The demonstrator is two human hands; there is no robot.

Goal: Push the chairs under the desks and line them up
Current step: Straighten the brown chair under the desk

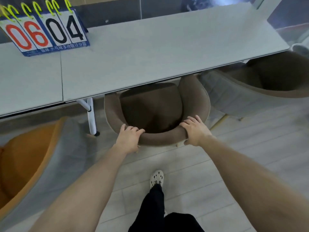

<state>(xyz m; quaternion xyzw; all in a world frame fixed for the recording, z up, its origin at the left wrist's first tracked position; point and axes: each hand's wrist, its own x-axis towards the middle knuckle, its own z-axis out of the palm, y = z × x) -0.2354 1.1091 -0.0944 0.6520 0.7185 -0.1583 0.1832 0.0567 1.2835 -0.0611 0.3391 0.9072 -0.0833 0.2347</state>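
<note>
Both hands, left hand (129, 137) and right hand (194, 129), fingers clamped on the brown chair (155, 106) backrest, seat half under the table (133, 61): push straight and evenly (match the right-hand chair (260, 81)), avoid the table leg (91, 114).

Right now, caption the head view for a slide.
Both hands, left hand and right hand, grip the brown chair backrest, seat partly under the desk.
</note>
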